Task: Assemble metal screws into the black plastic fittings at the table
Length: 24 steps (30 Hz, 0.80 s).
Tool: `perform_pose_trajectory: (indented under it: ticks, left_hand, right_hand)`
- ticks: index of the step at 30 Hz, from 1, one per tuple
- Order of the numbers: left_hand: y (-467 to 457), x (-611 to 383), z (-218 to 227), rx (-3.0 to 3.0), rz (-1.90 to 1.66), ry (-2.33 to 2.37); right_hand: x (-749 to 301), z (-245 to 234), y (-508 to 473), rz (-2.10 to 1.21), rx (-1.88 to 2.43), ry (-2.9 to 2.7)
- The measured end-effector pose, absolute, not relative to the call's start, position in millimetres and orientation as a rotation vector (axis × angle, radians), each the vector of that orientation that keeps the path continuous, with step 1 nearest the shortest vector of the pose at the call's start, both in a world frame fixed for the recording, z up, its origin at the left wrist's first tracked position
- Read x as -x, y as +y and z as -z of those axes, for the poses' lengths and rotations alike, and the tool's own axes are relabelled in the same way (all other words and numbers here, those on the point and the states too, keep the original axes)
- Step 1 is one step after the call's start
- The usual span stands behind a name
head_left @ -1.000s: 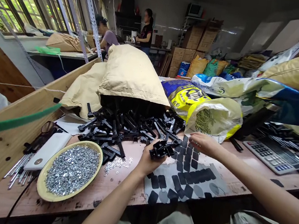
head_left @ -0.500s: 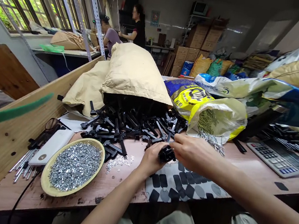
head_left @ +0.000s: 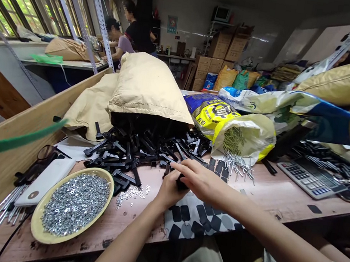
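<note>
Near the tabletop's front edge, our left hand (head_left: 168, 191) grips a small black plastic part (head_left: 182, 184) over the sheet of dark pads (head_left: 196, 221). Our right hand (head_left: 202, 180), fingers loosely curled, presses onto it. Left: yellow dish (head_left: 37, 233) of shiny washers. Behind: matte black parts (head_left: 139, 152) spilling from a tan sack (head_left: 148, 86).

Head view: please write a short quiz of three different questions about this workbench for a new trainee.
1. True or false: the right hand lies over the black part held in the left hand.
2. What fills the yellow dish? A) nails B) small metal nuts C) black pads
3. Which device lies at the table's right end?

Key: 1 true. 2 B. 3 the calculator.
</note>
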<state>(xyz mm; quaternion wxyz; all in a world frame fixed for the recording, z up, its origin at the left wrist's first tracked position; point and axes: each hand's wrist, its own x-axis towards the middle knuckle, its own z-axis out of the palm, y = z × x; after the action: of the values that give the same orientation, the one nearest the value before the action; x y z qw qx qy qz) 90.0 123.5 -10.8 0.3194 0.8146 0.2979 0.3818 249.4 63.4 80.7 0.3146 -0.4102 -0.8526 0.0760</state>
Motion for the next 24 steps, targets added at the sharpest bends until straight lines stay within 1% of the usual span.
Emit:
perform_pose_trajectory:
  ticks: [3, 5, 7, 9, 11, 13, 17, 19, 21, 24]
  left_hand:
    - [122.9, -89.2, 3.4, -2.101, -1.006, 0.734]
    - [122.5, -88.6, -2.0, -2.063, -1.012, 0.74]
    - [122.0, -88.0, -5.9, -2.026, -1.02, 0.754]
    - [121.3, -87.6, -8.2, -1.999, -1.026, 0.767]
    - [120.6, -87.6, -9.3, -1.982, -1.031, 0.762]
    - [120.1, -87.8, -9.7, -1.962, -1.044, 0.75]
    - [120.0, -87.6, -8.8, -1.912, -1.063, 0.773]
    - [120.8, -87.1, -7.3, -1.902, -1.059, 0.786]
    - [122.0, -86.7, -5.6, -1.903, -1.055, 0.793]
    - [123.3, -87.0, -3.8, -1.915, -1.059, 0.787]
  right_hand:
    - [-278.1, -73.5, 80.2, -0.211, 1.229, -2.043]
    - [-317.6, -54.4, 97.2, -0.107, 1.543, -1.902]
    - [-361.5, -27.0, 111.1, 0.057, 1.949, -1.996]
    - [-397.3, 0.6, 116.8, 0.064, 2.021, -2.13]
    - [-419.3, 21.0, 114.6, 0.053, 1.976, -2.25]
    - [-430.8, 31.5, 109.2, 0.059, 1.913, -2.336]
    - [-439.7, 29.8, 104.3, 0.073, 1.81, -2.359]
    - [-435.2, 20.5, 103.2, 0.061, 1.748, -2.179]
    - [-419.1, 4.5, 97.9, -0.008, 1.646, -1.869]
    - [-374.0, -31.8, 79.9, -0.315, 1.451, -1.436]
